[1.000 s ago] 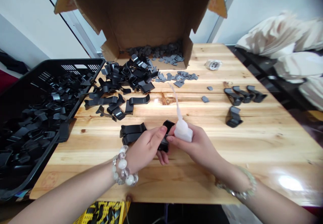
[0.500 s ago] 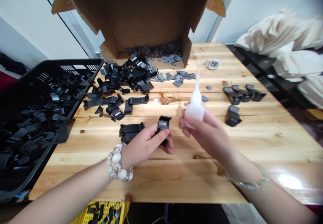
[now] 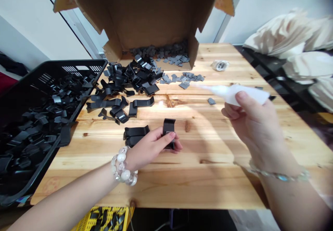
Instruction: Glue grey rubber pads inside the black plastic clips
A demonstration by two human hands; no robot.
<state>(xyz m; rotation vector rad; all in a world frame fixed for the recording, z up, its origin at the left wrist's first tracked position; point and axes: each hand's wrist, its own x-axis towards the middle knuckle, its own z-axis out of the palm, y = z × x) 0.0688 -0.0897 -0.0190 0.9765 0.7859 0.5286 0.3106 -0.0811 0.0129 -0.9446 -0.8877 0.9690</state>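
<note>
My left hand (image 3: 151, 147) pinches a black bent clip (image 3: 169, 127) upright on the wooden table (image 3: 197, 175), near its front middle. Two more black clips (image 3: 135, 135) lie just left of that hand. My right hand (image 3: 255, 120) is raised over the right side of the table and grips a white squeeze bottle (image 3: 239, 93) lying sideways, its long thin nozzle pointing left. A loose pile of black clips (image 3: 125, 85) lies behind the left hand, with small grey pads (image 3: 182, 78) scattered beside it.
An open cardboard box (image 3: 145, 19) with grey pads inside stands at the back. A black crate (image 3: 39, 120) full of clips sits at the left edge. A small clear roll (image 3: 220, 65) lies at the back right. Pale bags (image 3: 293, 40) are stacked beyond the right edge.
My right hand has pulled away from the clip, moving right and up, and tipped the bottle from upright to sideways. My left hand keeps the clip, now stood on the table.
</note>
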